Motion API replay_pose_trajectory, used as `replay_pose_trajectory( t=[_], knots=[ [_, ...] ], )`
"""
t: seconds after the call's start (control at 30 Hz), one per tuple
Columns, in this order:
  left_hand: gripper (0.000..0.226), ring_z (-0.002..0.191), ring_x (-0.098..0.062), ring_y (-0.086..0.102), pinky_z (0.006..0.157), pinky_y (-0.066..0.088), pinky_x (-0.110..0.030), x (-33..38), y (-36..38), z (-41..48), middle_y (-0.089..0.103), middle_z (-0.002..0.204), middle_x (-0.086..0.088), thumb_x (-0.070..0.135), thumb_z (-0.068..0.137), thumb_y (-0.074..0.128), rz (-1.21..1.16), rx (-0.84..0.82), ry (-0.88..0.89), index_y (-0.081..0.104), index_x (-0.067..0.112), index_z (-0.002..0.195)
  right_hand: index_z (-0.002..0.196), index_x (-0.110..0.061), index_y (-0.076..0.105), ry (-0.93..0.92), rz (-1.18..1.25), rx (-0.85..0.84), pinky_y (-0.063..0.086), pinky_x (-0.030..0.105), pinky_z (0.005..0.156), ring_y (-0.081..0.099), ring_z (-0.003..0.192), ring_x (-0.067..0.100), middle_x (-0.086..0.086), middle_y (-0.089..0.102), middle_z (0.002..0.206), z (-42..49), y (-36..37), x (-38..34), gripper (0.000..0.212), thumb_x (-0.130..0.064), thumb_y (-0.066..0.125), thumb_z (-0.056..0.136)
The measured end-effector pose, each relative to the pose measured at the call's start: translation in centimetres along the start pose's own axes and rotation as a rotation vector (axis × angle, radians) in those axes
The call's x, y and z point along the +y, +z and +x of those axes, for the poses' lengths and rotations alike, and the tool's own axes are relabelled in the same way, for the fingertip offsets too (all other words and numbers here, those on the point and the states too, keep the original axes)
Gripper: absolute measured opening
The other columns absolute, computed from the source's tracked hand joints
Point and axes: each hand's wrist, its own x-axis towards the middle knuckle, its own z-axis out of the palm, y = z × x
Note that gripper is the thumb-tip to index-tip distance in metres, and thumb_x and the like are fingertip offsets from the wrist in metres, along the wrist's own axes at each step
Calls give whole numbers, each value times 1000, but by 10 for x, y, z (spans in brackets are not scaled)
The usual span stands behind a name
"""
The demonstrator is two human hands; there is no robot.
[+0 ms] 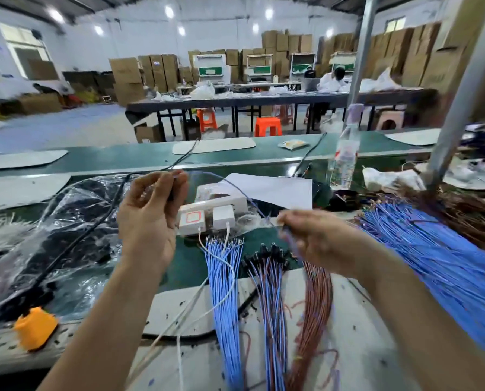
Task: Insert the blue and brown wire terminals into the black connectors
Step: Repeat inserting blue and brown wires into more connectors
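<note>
Task in progress, partly done. The left hand (148, 218) is raised above the worktop (190, 263), thumb and fingertips pinched on a small dark piece (171, 191). Judged by shape and task, this is a black connector, though blur prevents certainty. A single blue wire (230, 184) arcs from that pinch across to the right hand (317, 238), whose fingers are curled round the wire's far end; this hand is motion-blurred and its exact grip cannot be told. The hands are well apart, joined only by the wire. Whether the wire's terminal is seated in the piece cannot be seen.

Completed work: one sheaf of mixed blue-and-brown wires ending in a cluster of black plastic connectors (266, 253) lies on the worktop between the hands, pointing away from the person.

Remaining stock: one fanned bundle of loose pale blue wires with bare metal terminals (224, 283) to the left of that sheaf, and one bundle of loose brown wires (317, 294) to its right, partly under the right hand. Further right lie one large heap of blue wires (447, 263) and, beyond it, one heap of brown wires (472, 215).

Count: two hands, one wire in hand, one finished sheaf, four unfinished bundles. Individual wires are too many and too blurred to number. On this stock, most of the job appears to remain.
</note>
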Motion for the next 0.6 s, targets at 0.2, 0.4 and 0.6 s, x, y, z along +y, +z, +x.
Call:
replay_pose_trajectory(
  t=[0.2, 0.4, 0.6],
  knots=[
    [38, 75, -16, 72, 69, 56, -22, 34, 29, 16, 73, 71, -5, -3, 86, 58, -34, -99, 198, 71, 18, 58, 115, 4, 61, 65, -599, 249, 52, 23, 56, 60, 53, 11, 22, 65, 93, 39, 0, 65, 24, 5, 47, 96],
    [8, 78, -21, 72, 70, 56, -22, 1, 12, -23, 74, 81, -10, 8, 73, 64, 276, -322, 59, 67, 14, 76, 97, -16, 62, -189, -860, 638, 49, 15, 57, 65, 65, 14, 2, 67, 91, 46, -2, 75, 17, -21, 73, 84],
    [12, 71, -23, 72, 67, 57, -25, -67, -23, -49, 72, 79, -16, 8, 69, 67, 321, -348, -254, 62, 4, 79, 112, -30, 54, -360, -602, 584, 48, 22, 49, 58, 49, 11, 0, 61, 63, 27, -18, 83, 37, -7, 66, 87]
  ],
)
